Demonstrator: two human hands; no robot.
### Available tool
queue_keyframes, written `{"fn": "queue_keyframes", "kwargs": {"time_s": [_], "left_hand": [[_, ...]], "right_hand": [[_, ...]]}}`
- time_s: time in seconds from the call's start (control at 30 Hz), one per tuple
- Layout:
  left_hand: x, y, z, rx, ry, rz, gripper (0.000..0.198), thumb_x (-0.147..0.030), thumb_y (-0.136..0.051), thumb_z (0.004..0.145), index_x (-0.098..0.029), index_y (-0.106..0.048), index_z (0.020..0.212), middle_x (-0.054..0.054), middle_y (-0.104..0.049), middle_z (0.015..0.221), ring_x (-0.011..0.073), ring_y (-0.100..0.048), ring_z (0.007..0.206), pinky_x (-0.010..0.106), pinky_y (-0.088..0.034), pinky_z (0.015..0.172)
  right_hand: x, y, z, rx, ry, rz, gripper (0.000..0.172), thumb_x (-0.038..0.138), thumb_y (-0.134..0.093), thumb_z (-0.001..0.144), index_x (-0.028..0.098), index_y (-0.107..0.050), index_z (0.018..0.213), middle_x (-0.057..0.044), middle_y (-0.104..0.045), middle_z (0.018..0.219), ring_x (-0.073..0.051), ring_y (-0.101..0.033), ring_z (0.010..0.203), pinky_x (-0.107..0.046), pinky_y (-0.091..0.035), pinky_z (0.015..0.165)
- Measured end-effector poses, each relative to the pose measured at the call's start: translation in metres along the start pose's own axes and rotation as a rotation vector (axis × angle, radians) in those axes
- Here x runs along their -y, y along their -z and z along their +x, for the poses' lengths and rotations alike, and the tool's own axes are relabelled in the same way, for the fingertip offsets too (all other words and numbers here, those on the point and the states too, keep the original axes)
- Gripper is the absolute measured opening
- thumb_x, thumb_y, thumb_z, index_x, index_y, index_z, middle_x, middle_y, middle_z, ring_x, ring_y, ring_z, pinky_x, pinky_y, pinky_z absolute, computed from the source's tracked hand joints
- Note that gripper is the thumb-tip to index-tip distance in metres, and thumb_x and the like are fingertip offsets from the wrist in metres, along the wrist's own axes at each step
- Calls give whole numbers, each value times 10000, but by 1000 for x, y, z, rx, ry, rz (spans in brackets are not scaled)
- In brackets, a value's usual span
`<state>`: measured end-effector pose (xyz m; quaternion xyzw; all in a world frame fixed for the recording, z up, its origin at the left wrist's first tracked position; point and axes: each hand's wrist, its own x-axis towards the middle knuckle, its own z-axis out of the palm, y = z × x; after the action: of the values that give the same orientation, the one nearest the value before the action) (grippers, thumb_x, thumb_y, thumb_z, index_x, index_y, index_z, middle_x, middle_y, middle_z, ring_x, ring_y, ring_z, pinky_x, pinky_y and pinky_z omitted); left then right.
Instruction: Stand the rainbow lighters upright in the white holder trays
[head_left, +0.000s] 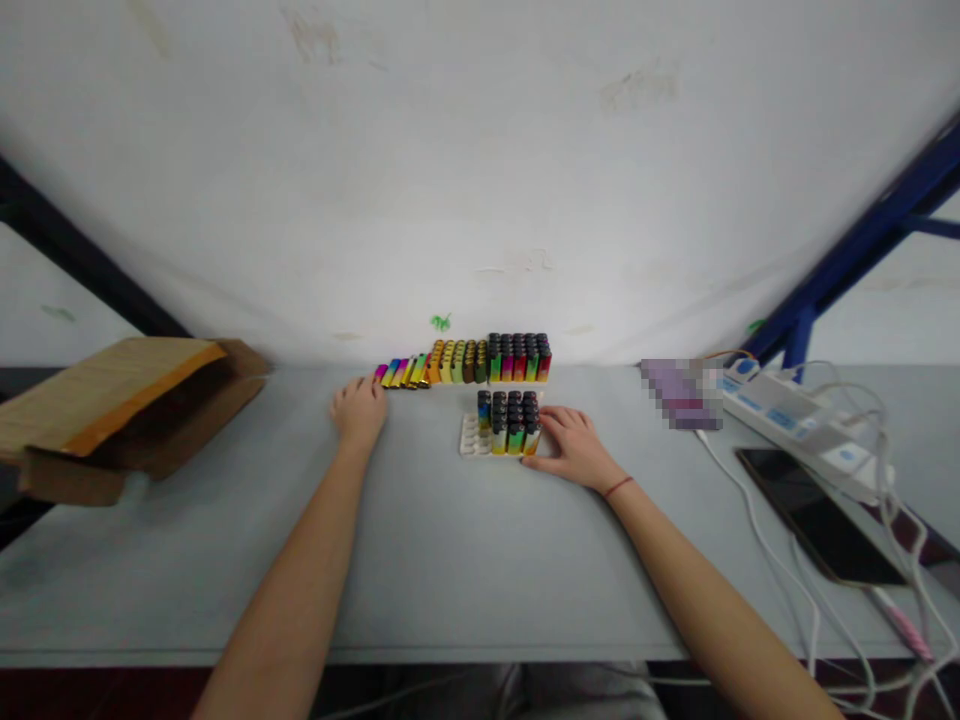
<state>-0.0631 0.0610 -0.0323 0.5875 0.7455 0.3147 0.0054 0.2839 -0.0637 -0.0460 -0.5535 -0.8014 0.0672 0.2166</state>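
Note:
My left hand (358, 410) rests on the table with its fingers slightly apart. Its index side touches or nearly touches the end of a row of shiny multicoloured lighters (403, 372) lying on their sides. My right hand (576, 447) grips the right side of a white slotted tray (470, 447), thumb at the near corner and fingers along the far side. Upright lighters with black tops (516, 422) fill the tray's right columns. One more lighter (484, 410) stands at the back of the left column, whose nearer slots show bare.
Behind the tray stands a block of upright lighters (519, 358), beside yellow and dark ones (457, 362). An open cardboard box (150, 410) lies at left. On the right are a power strip (802, 420), a black phone (817, 515), a pixelated purple object (679, 393) and white cables (757, 520).

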Motion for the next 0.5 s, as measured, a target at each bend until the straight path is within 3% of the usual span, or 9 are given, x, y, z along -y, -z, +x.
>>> {"fn": "queue_keyframes", "kwargs": {"time_s": [0.17,0.3,0.5], "left_hand": [[-4,3,-5,1,123,43,282,-310,-501,892,-145,-695,1014,242,-694,1082,405,-582,1089,595,-435,914],[-11,0,-15,-25,134,27,326,-180,-482,857,-123,-631,1141,262,-633,1156,412,-576,1114,593,-447,912],[-10,-2,-19,-81,137,-105,340,-93,-483,818,-66,-572,1144,254,-546,1197,373,-526,1207,529,-406,1051]], "right_hand": [[0,1,0,5,-5,11,688,679,-658,791,197,-620,1282,-140,-606,1340,-327,-521,1228,-496,-358,1053],[1,2,0,6,-2,7,690,678,-660,793,188,-621,1278,-143,-611,1331,-327,-522,1221,-489,-360,1047],[1,3,0,5,5,6,689,698,-636,800,205,-620,1282,-142,-607,1333,-327,-520,1222,-493,-361,1041]]}}
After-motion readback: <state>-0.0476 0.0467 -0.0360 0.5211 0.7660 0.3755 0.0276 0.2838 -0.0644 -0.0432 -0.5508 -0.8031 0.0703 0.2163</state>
